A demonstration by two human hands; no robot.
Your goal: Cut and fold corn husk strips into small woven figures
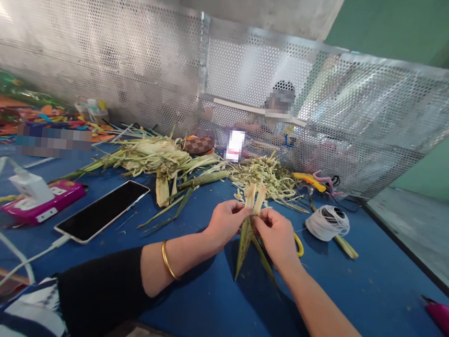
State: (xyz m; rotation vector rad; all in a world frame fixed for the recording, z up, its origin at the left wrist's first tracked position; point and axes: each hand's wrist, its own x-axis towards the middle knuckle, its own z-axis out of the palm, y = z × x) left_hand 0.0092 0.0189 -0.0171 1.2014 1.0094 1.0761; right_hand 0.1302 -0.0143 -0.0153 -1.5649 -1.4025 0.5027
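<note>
Both my hands meet over the blue table [212, 304] and pinch a folded green-and-tan leaf strip [247, 233] between them. My left hand [225, 222], with a gold bangle on the wrist, grips the strip's left side. My right hand [277, 235] grips its right side, fingers curled. The two pale cut ends of the strip stick up above my fingers, and its pointed lower ends hang down toward the table. A yellow-handled tool [299, 244] lies partly hidden under my right hand.
A heap of leaves [158, 157] and shredded strips [267, 175] lies behind. A phone [101, 210] on a cable and a pink power strip [43, 202] sit left. A spool of white thread [328, 222] sits right. A perforated metal screen [139, 66] backs the table; a person sits beyond it.
</note>
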